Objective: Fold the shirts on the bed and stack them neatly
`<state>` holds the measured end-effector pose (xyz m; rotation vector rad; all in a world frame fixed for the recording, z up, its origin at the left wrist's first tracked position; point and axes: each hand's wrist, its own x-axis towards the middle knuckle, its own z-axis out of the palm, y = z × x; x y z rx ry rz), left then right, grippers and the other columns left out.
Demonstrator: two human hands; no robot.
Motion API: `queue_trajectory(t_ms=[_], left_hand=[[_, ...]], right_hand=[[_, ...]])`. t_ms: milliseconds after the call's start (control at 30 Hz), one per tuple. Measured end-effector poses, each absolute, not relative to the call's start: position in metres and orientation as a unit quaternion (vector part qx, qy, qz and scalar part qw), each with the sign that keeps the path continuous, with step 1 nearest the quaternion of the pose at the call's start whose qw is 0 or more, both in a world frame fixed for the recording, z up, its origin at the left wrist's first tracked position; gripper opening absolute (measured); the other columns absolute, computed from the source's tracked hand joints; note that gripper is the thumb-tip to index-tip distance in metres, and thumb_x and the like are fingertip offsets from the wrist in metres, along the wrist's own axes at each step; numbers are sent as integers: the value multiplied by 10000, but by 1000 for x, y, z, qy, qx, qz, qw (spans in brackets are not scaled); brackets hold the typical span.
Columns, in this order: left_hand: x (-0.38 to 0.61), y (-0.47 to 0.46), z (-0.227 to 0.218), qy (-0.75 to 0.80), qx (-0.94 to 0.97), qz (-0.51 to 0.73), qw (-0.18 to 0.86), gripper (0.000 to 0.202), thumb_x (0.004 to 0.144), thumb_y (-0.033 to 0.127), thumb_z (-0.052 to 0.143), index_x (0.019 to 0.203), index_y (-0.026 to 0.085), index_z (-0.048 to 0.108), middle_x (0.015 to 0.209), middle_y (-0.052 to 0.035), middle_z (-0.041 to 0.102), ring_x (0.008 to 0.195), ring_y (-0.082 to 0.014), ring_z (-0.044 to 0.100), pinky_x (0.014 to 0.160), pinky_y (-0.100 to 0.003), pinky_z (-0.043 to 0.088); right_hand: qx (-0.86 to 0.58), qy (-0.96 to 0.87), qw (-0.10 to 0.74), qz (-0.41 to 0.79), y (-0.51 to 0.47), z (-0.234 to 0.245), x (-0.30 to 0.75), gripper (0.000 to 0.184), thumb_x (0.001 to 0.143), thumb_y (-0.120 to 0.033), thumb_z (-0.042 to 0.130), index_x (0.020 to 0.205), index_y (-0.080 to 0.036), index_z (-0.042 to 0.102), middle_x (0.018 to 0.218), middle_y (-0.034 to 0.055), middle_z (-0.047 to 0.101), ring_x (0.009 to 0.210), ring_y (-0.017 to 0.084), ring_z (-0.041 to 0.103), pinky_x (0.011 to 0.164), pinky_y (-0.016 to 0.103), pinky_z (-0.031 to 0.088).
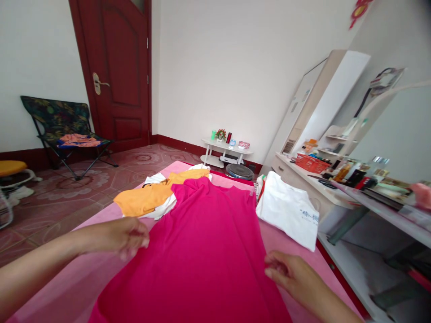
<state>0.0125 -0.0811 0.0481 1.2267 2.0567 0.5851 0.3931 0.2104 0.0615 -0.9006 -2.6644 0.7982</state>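
Observation:
A bright magenta short-sleeved garment lies spread out in front of me, its neck end away from me and its near end running out of view. My left hand hovers at its left edge, slightly blurred, with loosely bent fingers and no cloth visible in them. On the opposite side, my right hand is beside the right edge, thumb and fingers curled but apart. Beyond the left sleeve lies a yellow and white heap of clothing. A folded white T-shirt with dark lettering rests to the right.
Everything lies on a pink-covered bed. A dressing table with a red basket and several bottles stands close on the right. At the back is a small white table. A folding chair holding cloth stands left, near a dark red door.

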Motion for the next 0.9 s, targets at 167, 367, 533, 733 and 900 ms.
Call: queue_trajectory(t_ms=[167, 367, 533, 733, 900], left_hand=[[-39, 25, 54, 862, 436, 247, 78, 316, 786, 337, 526, 1027, 176, 654, 931, -36, 700, 829, -171, 643, 712, -236, 482], [-65, 104, 38, 904, 375, 204, -30, 378, 867, 321, 470, 1192, 155, 567, 1095, -93, 677, 1045, -204, 610, 856, -275, 458], [-52, 141, 24, 910, 383, 139, -78, 493, 817, 479, 546, 1165, 130, 557, 1110, -170, 647, 1059, -311, 595, 810, -363, 475], [-49, 159, 33, 848, 522, 46, -83, 290, 887, 264, 469, 1149, 213, 583, 984, -104, 665, 872, -246, 643, 743, -330, 458], [-82, 157, 69, 796, 592, 9, -126, 281, 914, 219, 402, 989, 155, 665, 1122, -165, 586, 1070, -300, 535, 883, -422, 389]], right_hand=[[-276, -885, 226, 299, 243, 9, 307, 269, 750, -299, 521, 952, -167, 639, 984, 87, 661, 703, 183, 602, 717, 311, 469], [-289, -877, 289, 253, 250, -27, 293, 185, 828, -281, 468, 869, -199, 629, 923, 51, 615, 696, 168, 568, 704, 298, 446], [-263, -867, 303, 295, 253, -23, 297, 171, 848, -268, 470, 777, -196, 608, 854, 40, 602, 717, 166, 551, 678, 274, 427], [-254, -862, 303, 316, 253, -24, 296, 154, 850, -253, 483, 775, -197, 605, 857, 36, 599, 745, 166, 551, 691, 267, 422], [-256, -861, 303, 319, 253, -24, 296, 140, 844, -243, 493, 778, -194, 606, 865, 38, 599, 757, 166, 554, 700, 268, 423]])
